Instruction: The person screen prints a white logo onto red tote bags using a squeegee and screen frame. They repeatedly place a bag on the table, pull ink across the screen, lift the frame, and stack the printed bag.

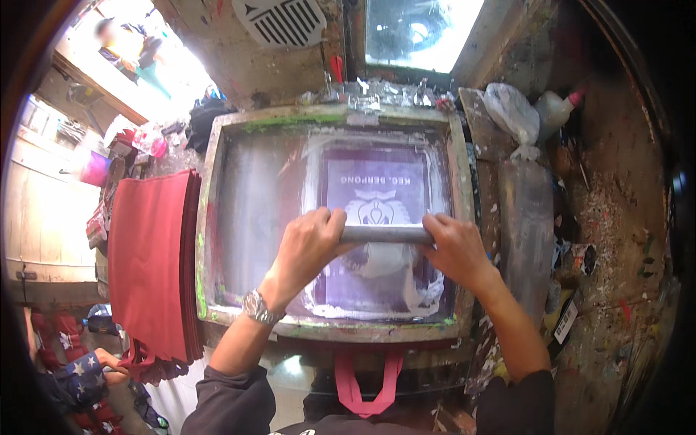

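Squeegee (386,234): grey bar, set left-to-right. Screen-printing frame (362,332): rectangular, green-stained, lying flat beneath; pale design right.

Free room: L part of screen (254,196), ctr-left of pic, betw. raised rim (208,217) & L hand (308,235); also above bar (386,234), up to top rim. Bar, gripped by L hand + R hand (460,246), blocks pic ctr. Red bag stack (152,261) obstructs L side; bottle (552,114) & plastic bag (511,109), upper R.
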The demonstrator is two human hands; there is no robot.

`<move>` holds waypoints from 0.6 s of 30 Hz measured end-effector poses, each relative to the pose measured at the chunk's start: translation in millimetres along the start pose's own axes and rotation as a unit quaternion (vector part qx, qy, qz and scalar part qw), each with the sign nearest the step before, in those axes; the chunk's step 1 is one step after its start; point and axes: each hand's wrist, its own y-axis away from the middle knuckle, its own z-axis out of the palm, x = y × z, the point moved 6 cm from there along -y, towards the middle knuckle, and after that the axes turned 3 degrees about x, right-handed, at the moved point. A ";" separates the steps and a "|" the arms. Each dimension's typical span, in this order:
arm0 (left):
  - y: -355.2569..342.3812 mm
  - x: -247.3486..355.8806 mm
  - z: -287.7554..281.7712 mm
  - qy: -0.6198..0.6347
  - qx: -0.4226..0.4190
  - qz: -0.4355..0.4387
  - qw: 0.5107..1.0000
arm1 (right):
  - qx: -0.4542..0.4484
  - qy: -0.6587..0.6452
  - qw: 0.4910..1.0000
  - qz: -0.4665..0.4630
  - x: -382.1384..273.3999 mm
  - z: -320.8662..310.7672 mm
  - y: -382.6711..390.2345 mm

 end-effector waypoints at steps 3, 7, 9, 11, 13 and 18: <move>46.7 31.7 -11.6 -0.006 -0.018 0.013 1.000 | -0.030 -0.013 0.999 0.008 -28.9 2.3 54.6; 106.5 57.0 -8.1 -0.014 -0.077 0.002 0.997 | -0.033 -0.014 0.999 0.001 -57.6 5.2 111.0; 124.7 60.7 -18.4 0.071 -0.054 -0.044 0.995 | -0.026 0.011 1.000 -0.002 -67.2 4.6 120.4; 140.3 60.2 -32.6 0.229 0.038 -0.101 0.967 | -0.031 0.051 0.998 0.002 -71.1 4.2 120.6; 174.4 40.0 -46.4 0.021 0.057 -0.119 0.991 | 0.080 0.124 0.989 -0.014 -91.5 -15.0 116.4; 251.2 -53.1 -43.2 -0.202 0.090 -0.166 0.961 | 0.183 0.109 0.976 -0.045 -136.2 22.7 118.0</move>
